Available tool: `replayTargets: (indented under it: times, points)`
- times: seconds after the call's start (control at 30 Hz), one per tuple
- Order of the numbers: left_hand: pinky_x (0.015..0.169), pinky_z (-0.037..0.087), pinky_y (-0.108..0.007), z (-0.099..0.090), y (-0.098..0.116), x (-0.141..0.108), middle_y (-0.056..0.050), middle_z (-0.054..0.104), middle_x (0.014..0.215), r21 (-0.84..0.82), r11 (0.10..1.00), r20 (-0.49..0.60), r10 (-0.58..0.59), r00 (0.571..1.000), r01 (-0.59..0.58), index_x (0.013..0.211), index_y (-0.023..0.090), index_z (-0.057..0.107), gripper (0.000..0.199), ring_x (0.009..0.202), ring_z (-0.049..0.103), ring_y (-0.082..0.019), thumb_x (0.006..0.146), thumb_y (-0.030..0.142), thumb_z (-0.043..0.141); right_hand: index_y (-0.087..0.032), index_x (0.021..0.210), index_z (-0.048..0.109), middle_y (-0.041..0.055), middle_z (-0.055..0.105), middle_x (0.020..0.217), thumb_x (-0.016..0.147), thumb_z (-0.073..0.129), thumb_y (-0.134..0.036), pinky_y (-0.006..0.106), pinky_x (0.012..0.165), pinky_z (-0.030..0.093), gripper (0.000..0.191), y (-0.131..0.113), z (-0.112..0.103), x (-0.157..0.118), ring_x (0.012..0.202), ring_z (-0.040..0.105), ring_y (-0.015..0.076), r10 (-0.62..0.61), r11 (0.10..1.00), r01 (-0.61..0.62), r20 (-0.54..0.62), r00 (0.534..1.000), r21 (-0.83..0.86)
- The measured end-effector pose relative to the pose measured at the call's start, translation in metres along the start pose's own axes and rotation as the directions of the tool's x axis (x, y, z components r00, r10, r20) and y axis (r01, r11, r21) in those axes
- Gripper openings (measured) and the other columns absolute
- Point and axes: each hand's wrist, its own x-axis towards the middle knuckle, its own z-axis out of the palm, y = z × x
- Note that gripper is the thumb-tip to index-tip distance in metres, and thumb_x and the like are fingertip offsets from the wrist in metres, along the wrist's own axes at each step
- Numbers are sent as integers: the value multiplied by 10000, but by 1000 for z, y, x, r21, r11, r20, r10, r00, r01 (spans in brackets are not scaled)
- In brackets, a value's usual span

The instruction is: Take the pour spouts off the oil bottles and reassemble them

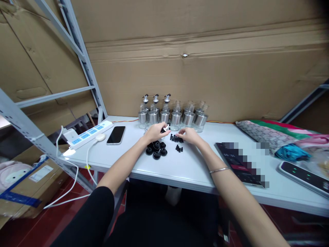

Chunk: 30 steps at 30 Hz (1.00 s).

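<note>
My left hand [155, 132] is closed around a small black-and-white spout piece [166, 129], partly hidden by the fingers. Just right of it, my right hand [189, 135] has its fingertips pinched together low over a row of small black caps [173, 138]; what they grip, if anything, is too small to make out. A few more small black plugs [179, 149] lie nearer the front. Below my left hand sits a cluster of round black stoppers [156, 155]. Behind both hands stand several glass bottles with silver bands [175, 118]; three at the back left carry silver spouts [155, 98].
On the white table [154, 169], a phone [116, 135] and a power strip [89, 134] lie at left. A tablet-like screen [239, 161], a black-faced device [305, 176] and colourful bags [290, 151] lie at right. Cardboard [159, 72] walls the back; a metal shelf post [83, 51] rises at left.
</note>
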Motion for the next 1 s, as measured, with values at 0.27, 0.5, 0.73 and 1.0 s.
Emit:
replayTargets:
  times: [0.27,0.5,0.73,1.0]
  points:
    - [616,392,-225,-1,3,0,-4,625,758,7,1000,17,-14,1000,13,869,182,551,208,666,571,-145,835,387,558,-149,1033,610,74,621,1079,892,544,-420,405,833,501,313,-14,14,4,947,605,188,76,996,-79,-62,995,-46]
    - [605,391,-226,-1,3,-1,-4,626,753,8,1000,27,-24,999,24,885,185,555,226,653,573,-146,841,406,546,-149,1049,604,71,620,1075,891,550,-404,400,827,504,304,-7,15,4,942,605,186,80,997,-81,-46,996,-19]
    - [617,398,-229,-1,3,0,-5,630,754,0,1000,30,-19,999,19,890,184,559,224,658,581,-148,845,402,543,-144,1053,599,54,636,1009,903,544,-375,362,770,527,281,11,6,2,859,622,161,74,995,-73,-15,997,64]
    - [626,405,-231,-3,3,0,-10,642,770,-9,1000,36,-24,999,25,890,184,562,217,670,589,-151,846,395,546,-136,1020,602,39,639,946,902,553,-347,309,681,539,247,16,7,3,771,622,133,104,971,-93,-41,994,220]
